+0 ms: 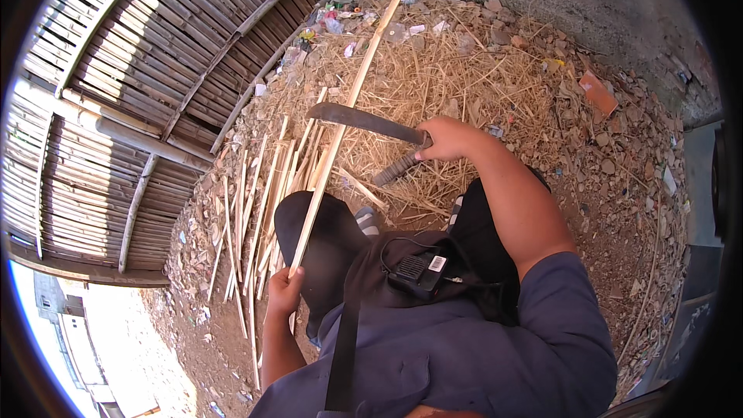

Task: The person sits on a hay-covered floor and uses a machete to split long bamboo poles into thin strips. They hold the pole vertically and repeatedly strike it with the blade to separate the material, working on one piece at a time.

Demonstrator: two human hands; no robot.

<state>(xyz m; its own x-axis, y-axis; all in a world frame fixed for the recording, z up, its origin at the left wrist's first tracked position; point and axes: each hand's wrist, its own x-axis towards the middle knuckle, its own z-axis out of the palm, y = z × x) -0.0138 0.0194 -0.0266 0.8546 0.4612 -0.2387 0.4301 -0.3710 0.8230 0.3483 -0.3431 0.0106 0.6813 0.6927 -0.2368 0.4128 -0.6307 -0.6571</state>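
My left hand (285, 291) is closed around the lower end of a long pale bamboo strip (358, 85), which slants up and away over my bent left knee. In my right hand (451, 139) is a machete with a dark, slightly curved blade (368, 120). The blade points left, its tip end crossing the strip in view; whether they touch I cannot tell. Below the same hand a dark, ribbed, handle-like piece (398, 168) sticks out toward the lower left; how it joins the machete is hidden by the fingers.
A bundle of split bamboo strips (267, 201) lies on the ground at my left. Pale shavings (457, 85) cover the ground ahead, with litter and a broken brick (598, 94). A bamboo-slat wall (147, 46) stands left, a masonry wall (588, 8) at the back.
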